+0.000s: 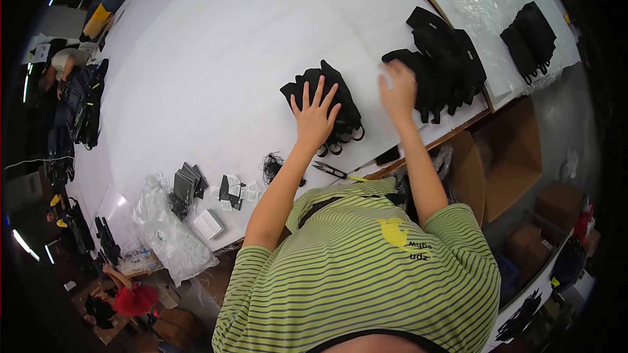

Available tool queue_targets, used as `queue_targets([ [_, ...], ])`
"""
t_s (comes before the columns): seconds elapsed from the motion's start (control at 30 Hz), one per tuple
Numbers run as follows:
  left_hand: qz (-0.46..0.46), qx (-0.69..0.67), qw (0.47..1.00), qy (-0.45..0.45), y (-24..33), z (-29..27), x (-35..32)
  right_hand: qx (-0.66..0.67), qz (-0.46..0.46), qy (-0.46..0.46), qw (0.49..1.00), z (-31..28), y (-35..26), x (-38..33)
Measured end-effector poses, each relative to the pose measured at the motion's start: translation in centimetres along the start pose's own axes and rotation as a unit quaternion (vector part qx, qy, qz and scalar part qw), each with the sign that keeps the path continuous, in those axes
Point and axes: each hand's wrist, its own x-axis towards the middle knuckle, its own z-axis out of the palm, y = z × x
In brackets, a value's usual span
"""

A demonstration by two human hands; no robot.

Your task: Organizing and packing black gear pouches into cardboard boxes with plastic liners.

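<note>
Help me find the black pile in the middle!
Start at the big white table. Toward its near edge, the person's left hand lies spread on the black pile. Unlike the larger black heap on its right, it shows no pale marks.

A crumpled clear plastic bag [173, 238] droops over the near edge of a white-covered table [209, 39]; to its right lie a fanned stack of dark grey rectangular cards [186, 183], a small white stack of printed labels [209, 224] and, farther off, a tangle of thin black cord [271, 167] and dark metal thread snips [329, 170]. Well right of the bag stands an open brown cardboard box [510, 157]. Below-left of it is 1 co-worker in a red top [135, 299].
</note>
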Motion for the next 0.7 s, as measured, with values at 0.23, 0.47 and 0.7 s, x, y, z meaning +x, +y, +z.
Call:
queue_targets([
  [0.23,0.01,-0.002,1.0,0.0,0.5,0.4,0.2,-0.247,0.165,-0.059,0.953,-8.0,10.0,6.7],
  [0.47,0.004,0.002,1.0,0.003,-0.1,-0.1,-0.2,-0.012,0.052,0.155,0.987,-8.3,2.9,4.0],
  [0.7,-0.038,-0.098,0.994,0.006,0.9,-0.6,1.0,0.166,0.067,0.003,0.984,0.7,-4.2,-4.5],
])
